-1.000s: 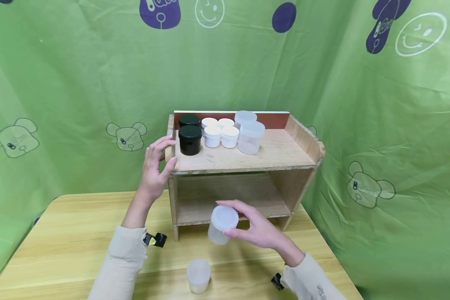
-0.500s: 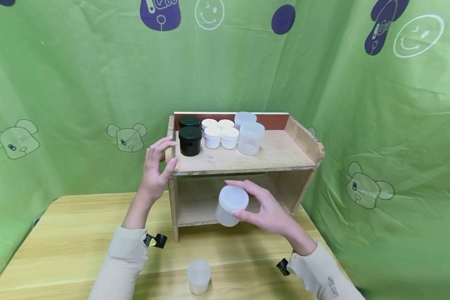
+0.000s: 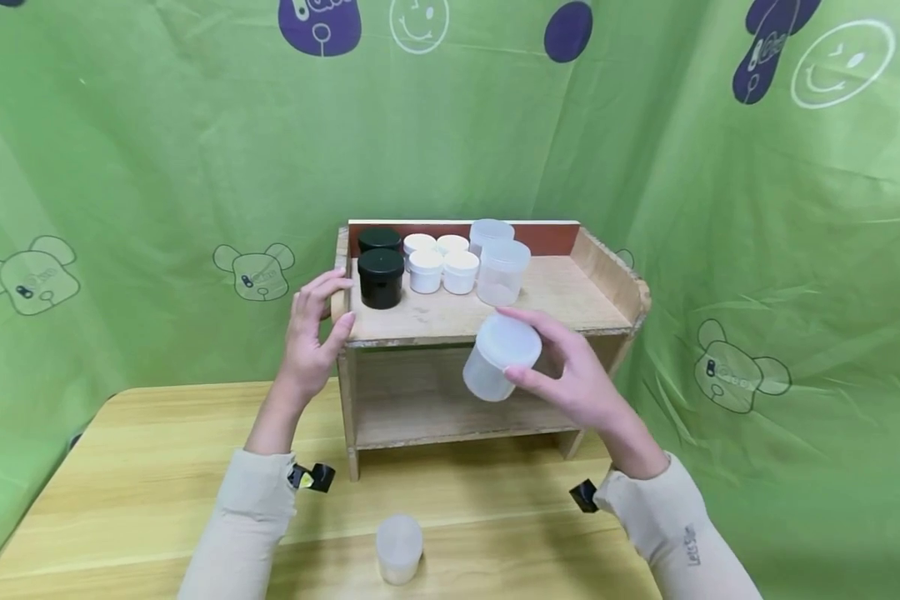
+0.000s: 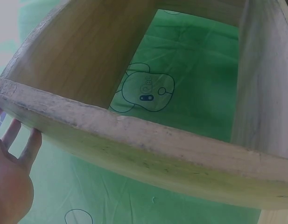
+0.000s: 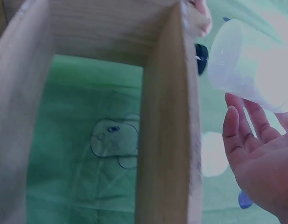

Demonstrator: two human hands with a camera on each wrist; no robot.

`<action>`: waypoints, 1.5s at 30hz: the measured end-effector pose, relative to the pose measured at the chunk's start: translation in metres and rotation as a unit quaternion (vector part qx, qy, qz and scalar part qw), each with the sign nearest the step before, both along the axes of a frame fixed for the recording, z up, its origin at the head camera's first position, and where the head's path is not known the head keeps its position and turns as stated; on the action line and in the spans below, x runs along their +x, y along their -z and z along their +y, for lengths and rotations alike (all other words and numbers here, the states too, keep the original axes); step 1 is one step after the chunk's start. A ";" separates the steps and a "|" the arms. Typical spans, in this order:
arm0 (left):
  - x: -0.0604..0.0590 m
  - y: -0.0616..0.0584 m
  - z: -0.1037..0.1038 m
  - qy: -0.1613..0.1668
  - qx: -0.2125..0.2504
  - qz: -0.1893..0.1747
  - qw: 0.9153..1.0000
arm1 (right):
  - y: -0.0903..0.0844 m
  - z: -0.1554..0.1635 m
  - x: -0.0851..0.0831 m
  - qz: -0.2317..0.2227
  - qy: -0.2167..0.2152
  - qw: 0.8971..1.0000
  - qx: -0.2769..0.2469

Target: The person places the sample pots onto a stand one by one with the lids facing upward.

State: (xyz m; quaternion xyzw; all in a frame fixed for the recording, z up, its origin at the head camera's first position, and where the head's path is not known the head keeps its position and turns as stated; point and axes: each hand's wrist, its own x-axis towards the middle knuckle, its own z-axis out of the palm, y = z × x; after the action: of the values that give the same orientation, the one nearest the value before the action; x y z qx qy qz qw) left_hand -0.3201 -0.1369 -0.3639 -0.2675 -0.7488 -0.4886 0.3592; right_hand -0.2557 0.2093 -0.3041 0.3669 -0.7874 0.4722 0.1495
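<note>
1. Left hand (image 3: 311,337) curls round the left end of the rack (image 3: 570,321), fingers over the top shelf's corner, thumb on the front edge. Judgement: if this grip loosens, any knock from the other side could shift the rack on the worktop (image 3: 120,467).
2. Black jars (image 3: 380,277) stand on the rack's top shelf at its left end, just beside the left hand's fingers. A twitch there could tip the front one.
3. White jars (image 3: 442,268) sit mid-left on the top shelf, close-packed and touching; one nudged would likely push its neighbours.
4. Clear jars (image 3: 501,271) stand centre on the top shelf, directly above and behind the held jar's path; a clash looks the likeliest fault.
5. Right hand (image 3: 573,379) holds a lidded clear jar (image 3: 497,357) from the side, fingers wrapped round lid and wall, tilted, in the air just in front of the rack's top-shelf edge. Smooth plastic, loose-looking hold: it could slip, or strike the shelf lip.
6. Small jar (image 3: 398,547) stands on the worktop in front of the rack, well apart from both hands; a dropped jar could hit it.
</note>
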 end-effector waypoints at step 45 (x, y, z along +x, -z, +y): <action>0.000 0.000 0.000 -0.001 0.002 -0.001 1.000 | -0.051 0.038 -0.124 -0.097 0.282 0.943 -0.148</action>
State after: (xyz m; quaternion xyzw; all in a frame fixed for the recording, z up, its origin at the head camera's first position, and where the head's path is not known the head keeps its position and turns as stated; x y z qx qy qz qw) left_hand -0.3201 -0.1364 -0.3644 -0.2662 -0.7483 -0.4898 0.3595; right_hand -0.3801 0.2476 -0.2526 0.0561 -0.7906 0.5553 0.2520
